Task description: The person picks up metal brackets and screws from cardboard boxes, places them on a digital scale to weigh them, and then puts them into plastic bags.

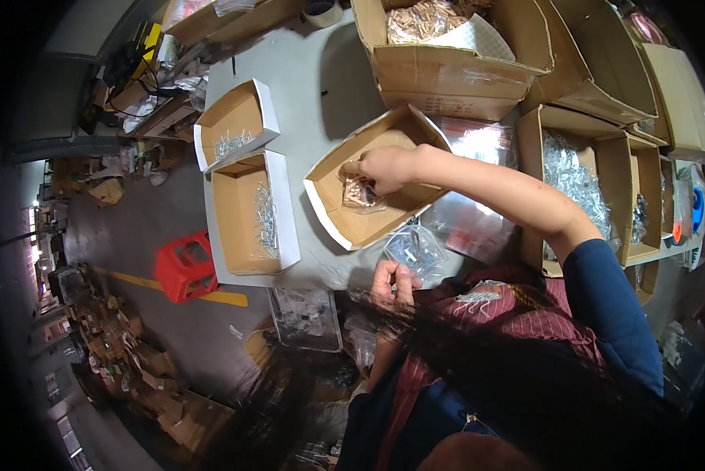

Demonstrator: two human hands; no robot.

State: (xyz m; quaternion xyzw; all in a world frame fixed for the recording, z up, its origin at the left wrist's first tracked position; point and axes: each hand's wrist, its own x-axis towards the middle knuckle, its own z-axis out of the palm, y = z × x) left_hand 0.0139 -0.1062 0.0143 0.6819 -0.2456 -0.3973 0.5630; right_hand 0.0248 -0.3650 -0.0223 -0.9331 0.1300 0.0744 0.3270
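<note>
From where I stand, the person's right hand (385, 170) is down inside a white-edged cardboard tray (403, 137), fingers bent over a small clear packet of wooden pegs (360, 194) on the tray floor; whether they pinch it, I cannot tell. The left hand (393, 282), low at the near edge of the tabletop (297, 118), has thumb and fingers pinching the edge of a clear bag (415, 250), which lies just beside the tray with some small pieces inside, too blurred to tell.

Off to the left stand two smaller cardboard trays, end to end: the upper tray (211, 133) and the lower tray (231, 204), each with loose metal screws or nails lying in it. Behind the middle tray, a big carton (454, 78) holds a heap of wooden pegs (423, 23). Flat plastic bags (474, 224) lie under the right forearm, and beyond them an open carton (531, 196) is piled with clear packets of metal pieces (572, 180)
</note>
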